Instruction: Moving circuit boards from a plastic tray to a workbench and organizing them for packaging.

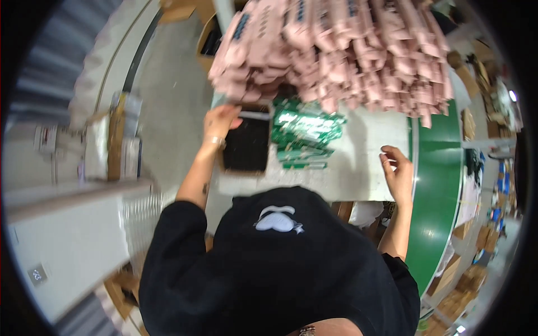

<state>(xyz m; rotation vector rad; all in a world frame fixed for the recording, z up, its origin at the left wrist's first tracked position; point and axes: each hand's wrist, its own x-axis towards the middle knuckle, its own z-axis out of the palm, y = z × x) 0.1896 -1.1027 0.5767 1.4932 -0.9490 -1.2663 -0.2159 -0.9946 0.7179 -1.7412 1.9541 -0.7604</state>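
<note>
My left hand [222, 120] is over the far left corner of a brown cardboard box [244, 172] filled with dark contents. Its fingers are pinched at the end of a thin white strip [255, 116], which lies across the far end of the box; blur hides the exact grip. Right of the box is a pile of shiny green plastic packets [305, 126], with several slim ones at its near side. My right hand [397, 171] hovers by the right edge of the white table [372, 151], fingers loosely bent and apart, holding nothing.
A large stack of pink packages [336, 53] rises at the far side of the table. A green conveyor belt [434, 185] runs along the right. Cartons [115, 137] stand to the left, beyond the grey floor [165, 84]. Shelves with boxes line the far right.
</note>
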